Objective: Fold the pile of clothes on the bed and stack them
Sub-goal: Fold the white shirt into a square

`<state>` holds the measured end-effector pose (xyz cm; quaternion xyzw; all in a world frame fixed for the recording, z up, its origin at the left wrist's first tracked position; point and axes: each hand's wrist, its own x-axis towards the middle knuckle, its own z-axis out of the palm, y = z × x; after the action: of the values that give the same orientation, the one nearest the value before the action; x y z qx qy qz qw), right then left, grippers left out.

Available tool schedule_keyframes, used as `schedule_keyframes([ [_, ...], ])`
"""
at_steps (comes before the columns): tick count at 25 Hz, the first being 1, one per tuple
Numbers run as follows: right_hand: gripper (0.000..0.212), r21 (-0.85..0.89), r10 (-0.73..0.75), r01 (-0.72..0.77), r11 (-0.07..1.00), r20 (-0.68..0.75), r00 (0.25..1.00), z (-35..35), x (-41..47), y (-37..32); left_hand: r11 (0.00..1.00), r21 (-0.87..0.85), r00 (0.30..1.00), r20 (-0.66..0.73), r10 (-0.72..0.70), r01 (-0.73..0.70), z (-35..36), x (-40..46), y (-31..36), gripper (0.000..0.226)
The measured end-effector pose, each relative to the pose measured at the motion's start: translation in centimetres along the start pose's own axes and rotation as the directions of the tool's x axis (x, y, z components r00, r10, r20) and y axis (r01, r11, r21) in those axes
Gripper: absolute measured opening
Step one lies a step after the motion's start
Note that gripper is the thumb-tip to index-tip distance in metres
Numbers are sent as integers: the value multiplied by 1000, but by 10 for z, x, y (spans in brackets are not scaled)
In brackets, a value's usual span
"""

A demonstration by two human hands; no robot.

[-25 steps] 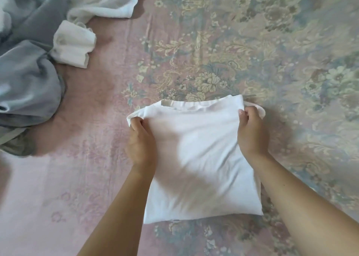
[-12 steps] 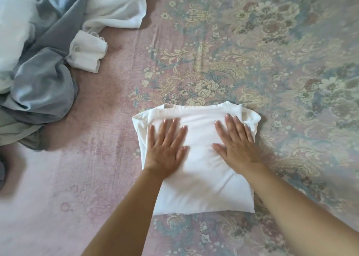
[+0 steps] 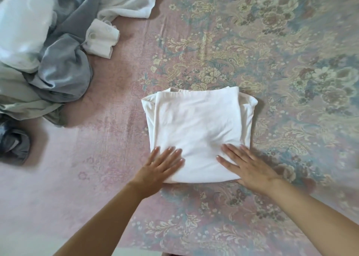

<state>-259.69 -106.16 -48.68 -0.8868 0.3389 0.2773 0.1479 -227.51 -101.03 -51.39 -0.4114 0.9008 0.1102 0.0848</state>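
A folded white garment lies flat in the middle of the bed, a soft, roughly square packet of thin knit cloth with faint creases across its top layer and the edges of the under layers showing along its left and right sides. The left hand rests on its near left corner with fingers straight and slightly spread, palm down, half on the cloth and half on the cover. The right hand lies on the near right corner in the same way, fingers straight and fanned a little, holding nothing. Both bare forearms reach in from the lower edge. Beneath is the bedspread, a matte woven cover in faded pink with a dense floral and scroll pattern in cream, blue-grey and dusty rose towards the right, and plainer pink on the left. At the far left, well apart from the folded piece, sits the unfolded pile of clothes: crumpled blue-grey fabric with a slight sheen, sheer white cloth, and a white cuffed sleeve end sticking out to the right
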Motion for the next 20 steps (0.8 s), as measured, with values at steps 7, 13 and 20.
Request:
schedule_keyframes([
  [7, 55, 519, -52, -110, 847, 288, 956, -10, -26, 9, 840, -531, 988, 153, -31, 109, -58, -21, -1, 48],
  [13, 62, 957, 445, -153, -245, 252, 859, -93, 26, 63, -469, -856, 636, 489, -597, 217, -86, 31, -80, 45],
  [20, 25, 965, 825, -214, 148, -1, 565, -53, 62, 26, -150, -843, 286, 335, -898, 517, -48, 56, -37, 36],
])
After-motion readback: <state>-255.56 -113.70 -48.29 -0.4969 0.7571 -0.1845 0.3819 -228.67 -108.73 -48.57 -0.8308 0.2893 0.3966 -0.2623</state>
